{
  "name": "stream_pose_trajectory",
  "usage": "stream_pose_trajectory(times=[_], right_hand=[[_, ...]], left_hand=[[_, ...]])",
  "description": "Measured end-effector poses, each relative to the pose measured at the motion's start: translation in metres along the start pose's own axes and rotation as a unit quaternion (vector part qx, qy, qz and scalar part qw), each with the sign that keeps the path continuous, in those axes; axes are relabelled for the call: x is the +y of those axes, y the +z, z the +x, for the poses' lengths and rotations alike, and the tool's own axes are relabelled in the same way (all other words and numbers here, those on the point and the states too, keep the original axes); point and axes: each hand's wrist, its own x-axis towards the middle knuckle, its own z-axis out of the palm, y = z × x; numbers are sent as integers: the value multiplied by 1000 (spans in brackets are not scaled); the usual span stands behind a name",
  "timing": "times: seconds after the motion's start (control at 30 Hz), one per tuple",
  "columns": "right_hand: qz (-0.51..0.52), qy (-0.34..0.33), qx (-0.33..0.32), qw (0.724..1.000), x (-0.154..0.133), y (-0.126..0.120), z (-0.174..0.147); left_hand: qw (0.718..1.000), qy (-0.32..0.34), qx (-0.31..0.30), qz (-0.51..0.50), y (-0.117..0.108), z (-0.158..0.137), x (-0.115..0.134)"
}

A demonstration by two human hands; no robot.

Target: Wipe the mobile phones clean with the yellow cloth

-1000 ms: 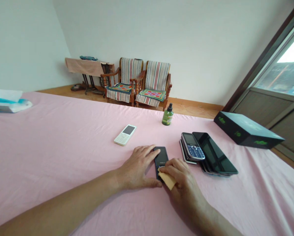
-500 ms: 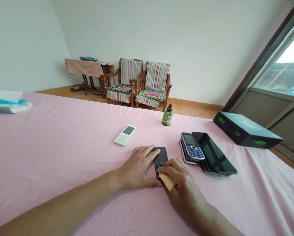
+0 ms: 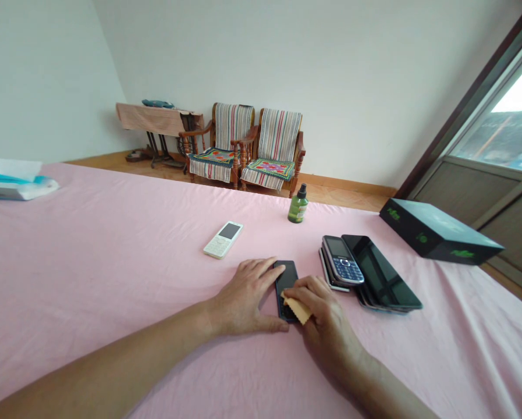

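A dark mobile phone (image 3: 286, 278) with a keypad lies flat on the pink cloth, its top end pointing away from me. My left hand (image 3: 248, 298) steadies it, fingers at the upper left edge and thumb by the bottom end. Pinched in my right hand (image 3: 319, 305) is a small yellow cleaning cloth (image 3: 299, 310) with zigzag edges, pressed against the keypad. The fingers and cloth hide part of the keys. Beyond my left hand lies a white keypad phone (image 3: 224, 239).
Right of my hands are a stack of keypad phones (image 3: 343, 262) and a stack of smartphones (image 3: 383, 273). A green spray bottle (image 3: 298, 206) stands farther back. A black box (image 3: 439, 231) sits at the right edge, a tissue pack (image 3: 18, 185) at far left.
My right hand has shifted slightly up the phone with the cleaning cloth, uncovering the phone's lower end. My left hand stays in place.
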Motion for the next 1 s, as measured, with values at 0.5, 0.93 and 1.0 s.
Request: stream_pose_trajectory(times=[0.5,0.93,1.0], right_hand=[[-56,18,-42,997,-11,-3,3],[-43,16,-29,999,-8,0,3],[-46,12,-31,998,-9,0,3]], left_hand=[[1000,0,-2,-4,0,-1,0],[1000,1,-4,11,2,0,-2],[1000,1,-5,13,2,0,-2]])
